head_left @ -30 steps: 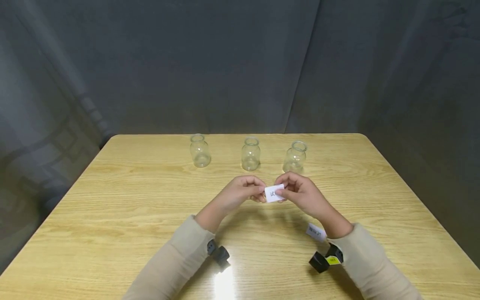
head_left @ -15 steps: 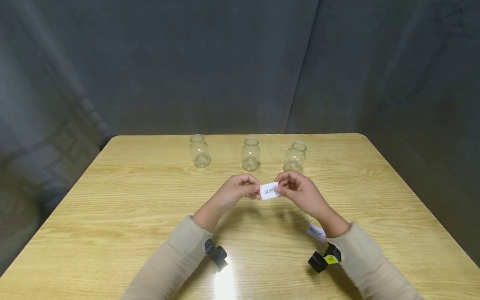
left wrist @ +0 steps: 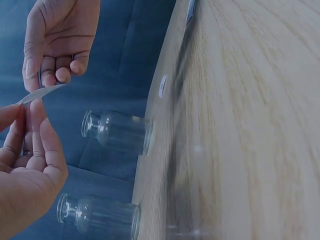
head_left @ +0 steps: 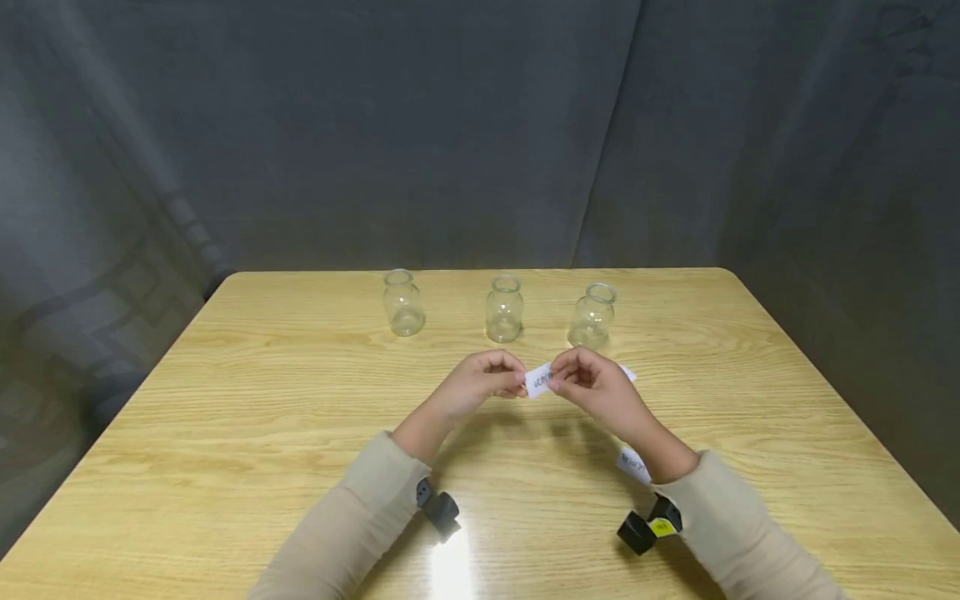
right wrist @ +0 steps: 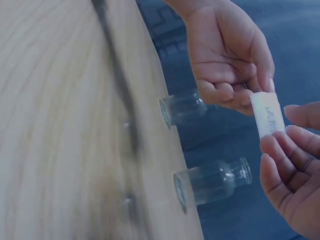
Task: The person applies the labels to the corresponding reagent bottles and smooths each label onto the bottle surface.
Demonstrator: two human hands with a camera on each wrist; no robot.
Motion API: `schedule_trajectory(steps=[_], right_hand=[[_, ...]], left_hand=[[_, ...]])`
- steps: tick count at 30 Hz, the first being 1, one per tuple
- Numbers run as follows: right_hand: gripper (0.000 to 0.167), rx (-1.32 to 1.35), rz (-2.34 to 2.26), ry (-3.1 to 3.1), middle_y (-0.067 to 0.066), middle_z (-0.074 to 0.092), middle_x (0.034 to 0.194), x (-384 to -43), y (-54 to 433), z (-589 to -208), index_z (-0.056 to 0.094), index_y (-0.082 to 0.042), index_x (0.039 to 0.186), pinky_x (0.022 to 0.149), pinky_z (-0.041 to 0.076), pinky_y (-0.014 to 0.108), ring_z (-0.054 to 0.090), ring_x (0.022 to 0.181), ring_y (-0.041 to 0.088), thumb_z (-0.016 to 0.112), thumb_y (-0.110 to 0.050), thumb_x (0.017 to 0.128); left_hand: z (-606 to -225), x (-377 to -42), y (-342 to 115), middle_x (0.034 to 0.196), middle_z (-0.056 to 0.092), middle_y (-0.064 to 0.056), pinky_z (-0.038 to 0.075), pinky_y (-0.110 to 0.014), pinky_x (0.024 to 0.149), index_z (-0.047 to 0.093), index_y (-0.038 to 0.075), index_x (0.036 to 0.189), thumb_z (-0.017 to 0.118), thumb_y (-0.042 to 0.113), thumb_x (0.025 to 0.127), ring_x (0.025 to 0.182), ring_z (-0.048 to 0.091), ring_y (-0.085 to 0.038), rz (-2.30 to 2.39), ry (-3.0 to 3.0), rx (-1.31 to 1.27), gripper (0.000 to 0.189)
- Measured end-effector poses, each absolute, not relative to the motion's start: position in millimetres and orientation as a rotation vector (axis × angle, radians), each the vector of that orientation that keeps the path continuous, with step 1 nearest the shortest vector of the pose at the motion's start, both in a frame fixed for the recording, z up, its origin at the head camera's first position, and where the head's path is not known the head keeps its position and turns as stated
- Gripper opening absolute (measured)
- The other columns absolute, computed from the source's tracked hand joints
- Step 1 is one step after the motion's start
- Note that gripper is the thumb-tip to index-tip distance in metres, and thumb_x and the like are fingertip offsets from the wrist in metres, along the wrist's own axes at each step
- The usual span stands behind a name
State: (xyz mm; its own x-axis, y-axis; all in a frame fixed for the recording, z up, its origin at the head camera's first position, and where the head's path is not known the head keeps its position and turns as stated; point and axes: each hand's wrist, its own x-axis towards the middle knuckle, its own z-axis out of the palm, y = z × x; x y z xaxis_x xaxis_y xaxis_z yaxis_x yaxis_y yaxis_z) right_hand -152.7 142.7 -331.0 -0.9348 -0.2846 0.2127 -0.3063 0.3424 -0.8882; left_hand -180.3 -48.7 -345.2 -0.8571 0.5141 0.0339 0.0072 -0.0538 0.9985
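Observation:
A small white paper label (head_left: 537, 381) with printed dark characters is stretched between the two hands above the table. My left hand (head_left: 480, 387) pinches its left end between thumb and fingers. At the other end, my right hand (head_left: 600, 392) grips it the same way, its thumb covering part of the print. Seen from the left wrist, the label (left wrist: 42, 93) looks thin and slightly bowed. Just beyond the hands stand three clear glass jars, uncapped: a left jar (head_left: 404, 304), a middle jar (head_left: 504, 310) and a right jar (head_left: 592, 317).
A printed white label (head_left: 633, 465) lies on the wooden table (head_left: 262, 400) by the right wrist, partly hidden by it. Another white slip (head_left: 628, 372) shows just past the right hand. Dark curtains (head_left: 420, 133) hang behind the table.
The label first shifts left between the hands, showing more of its print, then moves slightly back and tilts. A white slip now shows beyond the right hand, where none showed before.

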Motion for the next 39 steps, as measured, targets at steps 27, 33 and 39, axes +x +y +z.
schedule_trajectory(steps=[27,33,39], right_hand=[[0.013,0.575,1.716,-2.582,0.007,0.055,0.081,-152.6,130.3,-338.6,0.052,-0.001,0.088,0.063,0.047,0.026,0.053,0.074,0.018,0.061,-0.005,0.079],[0.011,0.576,1.693,-2.574,0.007,0.055,0.078,-152.3,131.6,-337.0,0.052,0.0,0.089,0.061,0.047,0.026,0.054,0.071,0.017,0.057,0.002,0.079],[0.016,0.609,1.685,-2.559,0.008,0.055,0.075,-153.0,132.4,-341.0,0.054,0.0,0.093,0.058,0.046,0.025,0.053,0.068,0.014,0.057,0.005,0.078]], left_hand=[[-346.7,-180.5,-41.2,0.081,0.059,-0.004,0.043,-0.028,0.078,0.054,-0.008,0.093,0.053,0.004,0.083,0.079,0.053,-0.013,1.856,1.955,0.539,0.016],[-345.8,-180.3,-41.9,0.081,0.057,-0.004,0.043,-0.029,0.078,0.054,-0.008,0.091,0.053,0.003,0.083,0.08,0.053,-0.015,1.859,1.96,0.561,0.014],[-348.3,-179.5,-43.0,0.087,0.056,-0.008,0.045,-0.03,0.078,0.049,-0.008,0.088,0.047,-0.003,0.084,0.079,0.054,-0.014,1.873,1.949,0.547,0.007]])
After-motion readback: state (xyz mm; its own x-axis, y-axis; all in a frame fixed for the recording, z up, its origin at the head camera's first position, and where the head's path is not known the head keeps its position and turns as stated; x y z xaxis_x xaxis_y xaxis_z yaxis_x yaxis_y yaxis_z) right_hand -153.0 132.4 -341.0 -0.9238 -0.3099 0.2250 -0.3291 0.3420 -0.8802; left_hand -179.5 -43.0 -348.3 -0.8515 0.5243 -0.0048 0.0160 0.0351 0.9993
